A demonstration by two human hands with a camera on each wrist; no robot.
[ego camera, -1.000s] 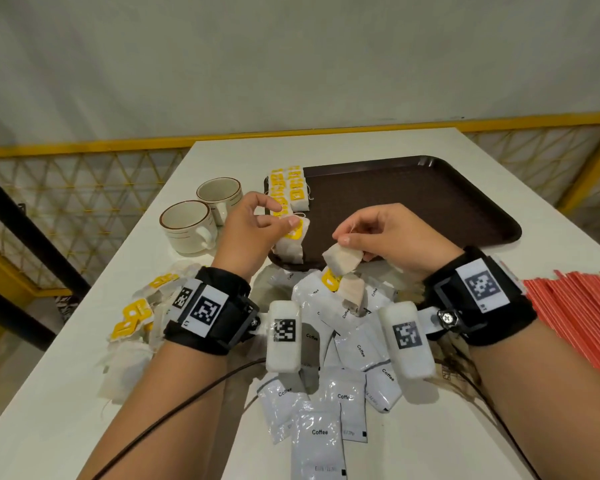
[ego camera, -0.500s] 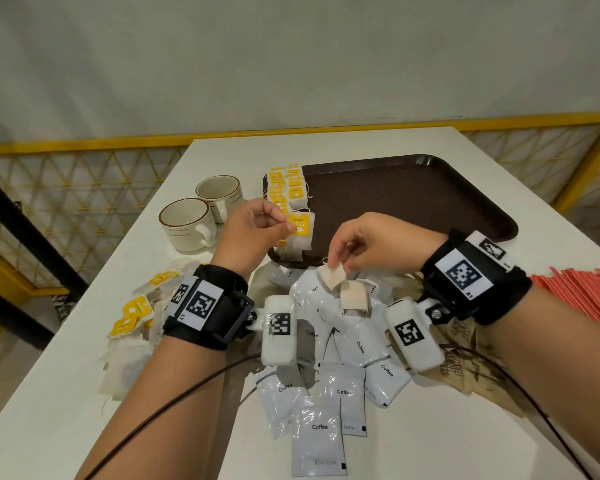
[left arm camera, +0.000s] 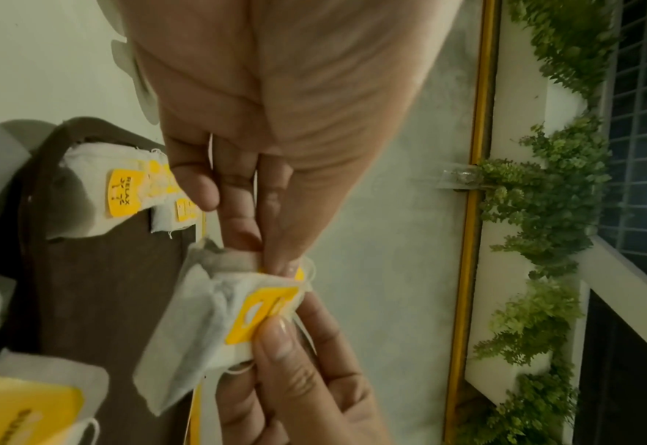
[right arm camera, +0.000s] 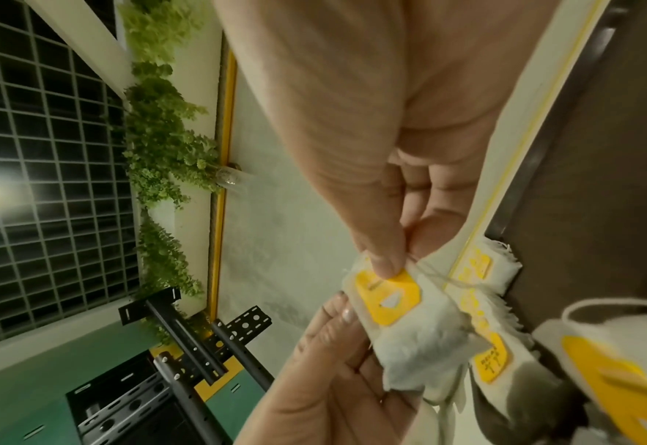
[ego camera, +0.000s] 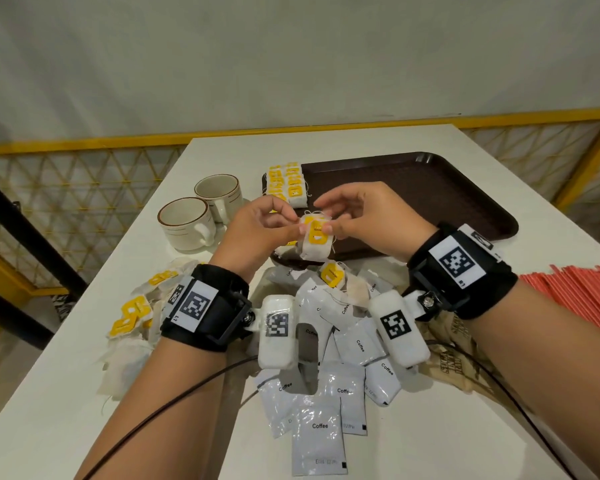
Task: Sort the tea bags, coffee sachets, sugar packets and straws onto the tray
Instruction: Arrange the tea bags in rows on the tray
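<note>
A café-like spot: white table (ego camera: 326,140) with cups (ego camera: 187,223), yellow railing (ego camera: 84,143), fern-hung wall (right arm camera: 162,144).

The tray (ego camera: 430,188) lies at the table's (ego camera: 222,150) far right; tea bags (ego camera: 286,181) sit in its far-left corner; two cups (ego camera: 201,216) stand left of it; coffee sachets (ego camera: 321,431) lie heaped before it; loose tea bags (ego camera: 132,313) lie left of these; straws (ego camera: 582,299) lie at the right edge.

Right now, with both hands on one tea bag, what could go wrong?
Both hands, left and right, pinch one tea bag, so pulling apart might tear it. Its loose string may snag the tea bags already on the tray and disturb that row.
</note>
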